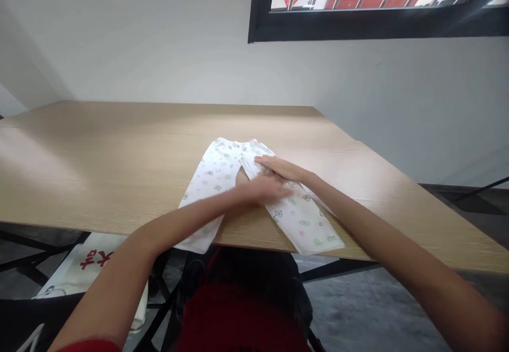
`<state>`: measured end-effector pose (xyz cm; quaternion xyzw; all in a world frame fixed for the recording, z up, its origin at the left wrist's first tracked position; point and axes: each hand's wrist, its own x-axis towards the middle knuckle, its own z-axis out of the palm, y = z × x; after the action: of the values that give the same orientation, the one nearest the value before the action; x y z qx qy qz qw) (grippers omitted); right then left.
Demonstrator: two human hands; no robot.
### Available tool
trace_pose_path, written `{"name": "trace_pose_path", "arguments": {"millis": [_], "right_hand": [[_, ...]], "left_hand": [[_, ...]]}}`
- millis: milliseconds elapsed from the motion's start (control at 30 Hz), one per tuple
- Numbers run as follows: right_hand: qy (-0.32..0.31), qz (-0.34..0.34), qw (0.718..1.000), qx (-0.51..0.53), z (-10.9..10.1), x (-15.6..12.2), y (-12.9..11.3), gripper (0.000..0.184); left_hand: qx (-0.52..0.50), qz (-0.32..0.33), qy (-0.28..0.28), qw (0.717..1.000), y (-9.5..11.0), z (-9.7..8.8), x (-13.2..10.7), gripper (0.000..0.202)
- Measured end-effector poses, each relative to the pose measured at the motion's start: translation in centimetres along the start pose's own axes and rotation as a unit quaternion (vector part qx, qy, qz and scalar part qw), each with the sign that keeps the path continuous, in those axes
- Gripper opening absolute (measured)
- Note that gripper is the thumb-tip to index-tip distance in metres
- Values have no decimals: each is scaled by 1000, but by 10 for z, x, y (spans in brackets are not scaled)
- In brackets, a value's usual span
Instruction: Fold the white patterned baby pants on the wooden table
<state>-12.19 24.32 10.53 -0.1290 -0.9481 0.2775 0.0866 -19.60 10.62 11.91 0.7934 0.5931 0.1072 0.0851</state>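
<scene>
Right hand (283,167) lies flat, fingers stretched out, on one leg of the small printed trousers (214,174). The left hand (265,188), blurred but seemingly flat and open too, presses the same leg just beside it. The trousers lie spread on the bench (99,156), legs apart, cuffs at the near edge. They look smoothed, with no fold made yet.
</scene>
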Motion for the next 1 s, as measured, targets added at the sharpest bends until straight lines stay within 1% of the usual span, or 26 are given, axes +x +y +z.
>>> {"name": "trace_pose_path", "arguments": {"millis": [67,100,133,167,200,233,267,300,333,367,400,433,467,500,533,567,600,633,667,733,767,833,867,900,933,1000], "right_hand": [[-7,-8,998,-65,7,0,6,41],[-8,-6,995,-98,9,1,10,43],[-13,-4,992,-126,10,2,13,44],[-20,-2,989,-147,11,4,15,46],[-28,-2,986,-162,11,4,17,48],[-36,-1,984,-172,10,4,16,50],[-42,1,984,-176,10,5,14,51],[-41,4,984,-172,10,5,9,52],[-34,3,986,-161,11,8,2,53],[-22,-3,989,-143,14,12,-7,53],[-8,-15,993,-118,17,18,-17,54],[8,-31,996,-89,22,27,-27,54],[20,-48,997,-62,27,39,-37,53],[23,-63,997,-44,33,52,-46,51],[19,-74,996,-37,39,65,-53,49],[10,-81,996,-39,45,79,-57,46],[0,-86,995,-47,50,91,-60,43],[-8,-90,994,-58,54,101,-61,40],[-13,-95,993,-66,58,109,-60,38],[-6,-97,993,-68,63,118,-58,35],[1,-93,993,-66,64,119,-57,34],[18,-77,995,-58,64,118,-57,34],[28,-62,996,-53,62,116,-58,34],[40,-44,997,-48,58,114,-58,35],[54,-21,997,-44,53,112,-57,36],[90,36,994,-44,39,104,-53,37]], "left_hand": [[-8,51,-20,998,43,18,-28,58],[-17,97,-28,995,63,24,-46,62],[-29,124,-23,992,79,27,-63,66],[-35,144,-20,989,91,26,-80,66],[-43,160,-22,986,97,21,-93,64],[-49,160,-25,986,98,14,-104,62],[-49,136,-30,989,91,3,-109,57],[-43,89,-34,994,79,-9,-111,51],[-35,28,-32,998,60,-22,-108,46],[-15,-67,-25,997,38,-35,-102,40],[-3,-121,-16,992,13,-47,-94,40],[7,-162,-7,987,-12,-57,-85,42],[14,-193,-1,981,-35,-63,-77,44],[19,-212,-5,977,-53,-66,-71,43],[24,-228,-8,973,-65,-66,-68,42],[31,-240,-14,970,-69,-64,-68,40],[39,-252,-19,967,-65,-59,-73,39],[48,-266,-22,963,-53,-52,-82,38],[57,-277,-25,959,-35,-45,-94,38],[68,-291,-35,954,14,-32,-124,37],[68,-278,-45,957,39,-28,-138,35],[59,-265,-81,959,85,-21,-154,32],[34,-238,-88,967,101,-19,-154,30],[11,-208,-73,975,113,-16,-148,29],[-7,-172,-37,984,119,-11,-136,28],[-13,-103,73,992,121,3,-103,28]]}}
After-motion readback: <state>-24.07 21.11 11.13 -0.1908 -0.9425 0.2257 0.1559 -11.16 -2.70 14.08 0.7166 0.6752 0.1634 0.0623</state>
